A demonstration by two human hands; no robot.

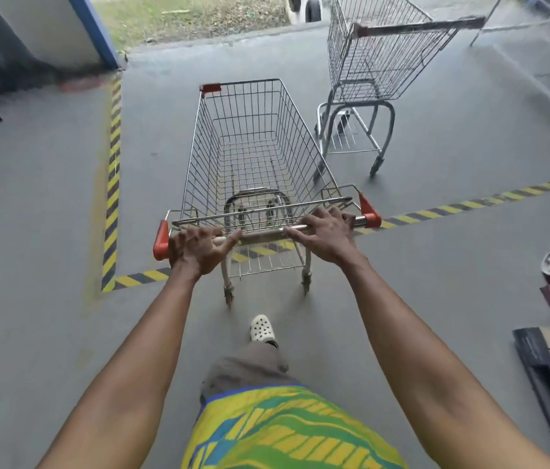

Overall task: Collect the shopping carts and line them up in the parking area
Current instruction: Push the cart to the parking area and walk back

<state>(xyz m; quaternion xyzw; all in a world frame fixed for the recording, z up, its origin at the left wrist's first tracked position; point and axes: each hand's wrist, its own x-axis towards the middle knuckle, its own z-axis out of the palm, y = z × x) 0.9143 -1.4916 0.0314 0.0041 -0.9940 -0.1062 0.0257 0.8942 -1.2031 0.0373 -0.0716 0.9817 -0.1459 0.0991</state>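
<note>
Grey concrete floor [47, 214], bay outlined by yellow-black hazard tape [113, 170]. Near cart [253, 154] stands centre, nose inside bay; second cart [368, 62] far right, just beside it, angled. Left hand [196, 250] and right hand [326, 236] apart, both gripping handle bar [263, 233]. Risk: near cart's right flank clipping second cart (gap narrow); castor drift over tape. No legible writing or brand visible.
</note>
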